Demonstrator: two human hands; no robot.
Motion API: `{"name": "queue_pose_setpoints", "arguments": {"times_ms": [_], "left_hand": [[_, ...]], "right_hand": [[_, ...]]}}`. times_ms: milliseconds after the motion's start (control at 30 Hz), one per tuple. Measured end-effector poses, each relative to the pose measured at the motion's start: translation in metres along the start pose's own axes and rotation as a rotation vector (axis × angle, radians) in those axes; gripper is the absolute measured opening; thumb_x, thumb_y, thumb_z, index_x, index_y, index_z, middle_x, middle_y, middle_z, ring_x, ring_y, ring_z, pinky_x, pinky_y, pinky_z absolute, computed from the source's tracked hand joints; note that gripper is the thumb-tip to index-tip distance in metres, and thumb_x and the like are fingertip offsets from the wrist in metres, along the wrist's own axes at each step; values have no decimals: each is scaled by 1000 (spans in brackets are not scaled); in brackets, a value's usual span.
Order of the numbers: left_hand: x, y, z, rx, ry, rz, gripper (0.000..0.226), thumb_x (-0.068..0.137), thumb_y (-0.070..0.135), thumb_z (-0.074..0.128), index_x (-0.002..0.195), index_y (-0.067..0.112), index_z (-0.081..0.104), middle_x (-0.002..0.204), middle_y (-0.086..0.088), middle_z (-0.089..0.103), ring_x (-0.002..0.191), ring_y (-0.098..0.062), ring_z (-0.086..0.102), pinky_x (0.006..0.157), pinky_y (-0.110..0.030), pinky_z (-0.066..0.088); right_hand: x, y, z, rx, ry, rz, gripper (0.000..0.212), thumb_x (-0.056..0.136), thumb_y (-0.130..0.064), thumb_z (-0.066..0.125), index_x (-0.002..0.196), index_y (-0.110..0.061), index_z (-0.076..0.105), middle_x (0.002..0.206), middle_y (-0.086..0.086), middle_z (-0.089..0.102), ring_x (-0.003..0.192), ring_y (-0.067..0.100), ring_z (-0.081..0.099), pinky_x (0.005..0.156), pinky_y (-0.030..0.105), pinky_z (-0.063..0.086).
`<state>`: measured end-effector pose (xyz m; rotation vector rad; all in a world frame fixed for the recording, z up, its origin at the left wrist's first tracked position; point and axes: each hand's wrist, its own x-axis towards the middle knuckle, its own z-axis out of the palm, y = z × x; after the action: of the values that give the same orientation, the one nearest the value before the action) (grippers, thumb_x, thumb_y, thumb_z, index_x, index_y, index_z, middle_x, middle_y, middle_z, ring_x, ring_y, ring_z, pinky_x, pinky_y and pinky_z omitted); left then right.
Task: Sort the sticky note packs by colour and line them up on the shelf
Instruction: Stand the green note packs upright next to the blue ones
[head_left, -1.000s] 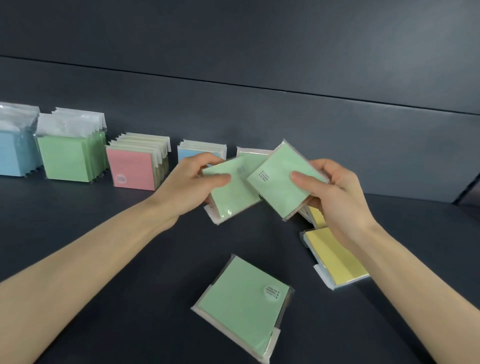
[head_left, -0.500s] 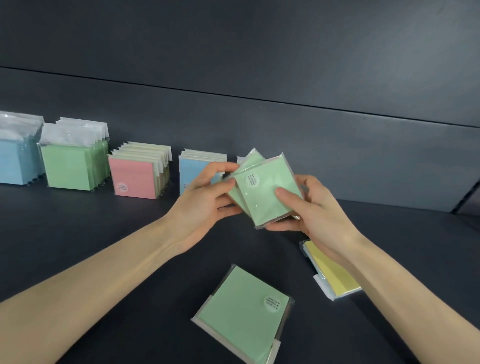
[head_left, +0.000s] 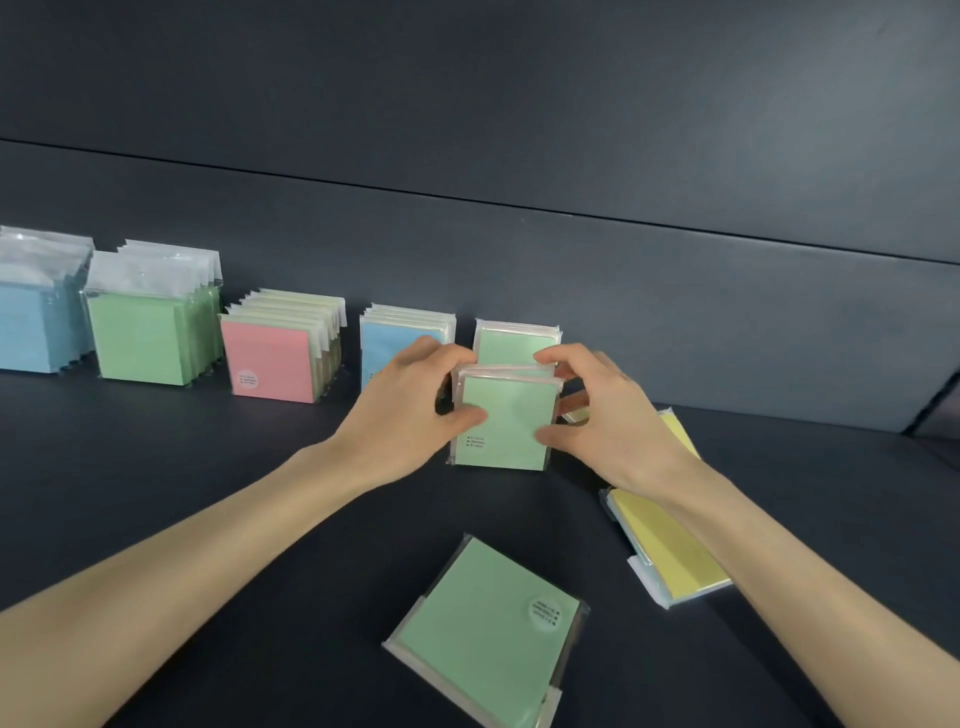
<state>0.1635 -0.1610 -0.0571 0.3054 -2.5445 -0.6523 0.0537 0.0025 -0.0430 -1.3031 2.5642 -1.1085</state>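
Observation:
My left hand (head_left: 410, 410) and my right hand (head_left: 602, 421) hold a small stack of light green sticky note packs (head_left: 506, 421) upright on the dark shelf (head_left: 208, 519), fingers curled round its left and right sides. Right behind it stands another light green pack (head_left: 514, 340) against the back wall. One more light green pack (head_left: 488, 631) lies flat near the front. Yellow packs (head_left: 670, 545) lie flat at the right, partly under my right forearm.
Along the back wall stand rows of packs: blue (head_left: 31, 322) at the far left, green (head_left: 150, 332), pink (head_left: 275, 358), and light blue (head_left: 395, 332) partly hidden by my left hand. The dark back panel (head_left: 675, 312) rises behind.
Both hands brought the two green packs together into one stack, turned it upright and lowered it onto the shelf in front of the standing green pack.

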Motion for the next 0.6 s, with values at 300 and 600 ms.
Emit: {"name": "queue_pose_setpoints", "arguments": {"times_ms": [300,600], "left_hand": [[44,-7,11,421,49,273,43,87,38,62,123,16,56,115,0,51,108,-19,44,89,-29,28],[63,-14,21,626,100,394,34,68,29,81,91,9,67,94,-2,69,90,-25,65,77,-34,46]], "right_hand": [[30,14,-3,-151,85,-19,37,80,-1,67,111,-17,53,105,6,58,80,18,59,76,26,48],[53,22,4,-209,140,-19,35,79,2,64,108,-15,53,103,10,55,87,28,60,81,43,51]]}}
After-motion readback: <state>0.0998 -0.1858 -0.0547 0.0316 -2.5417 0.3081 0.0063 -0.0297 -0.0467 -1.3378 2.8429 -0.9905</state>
